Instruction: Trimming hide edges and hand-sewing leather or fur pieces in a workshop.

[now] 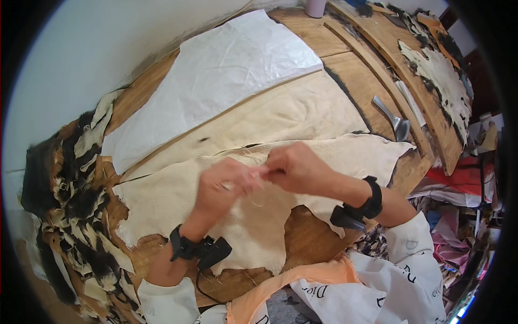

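My left hand [229, 183] and my right hand [297, 168] meet above a cream-coloured hide [334, 156], fingers pinched together. A thin pale thread [258, 205] loops down from between them; the left fingers are slightly blurred, and what lies right at the fingertips is hidden. Beyond this hide lies a second cream hide piece [286, 113], its edge running along the first one just past my hands. A white sheet [237, 59] covers part of that second piece. The near edge of the first hide is ragged, with a deep notch showing the wood beneath.
Black-and-white fur scraps [86, 178] are heaped at the left of the wooden table [310, 237]. At the right lie a metal tool with a flared end [396, 124], long wooden strips [377, 70] and another hide [440, 81]. A pink cylinder [315, 7] stands at the back.
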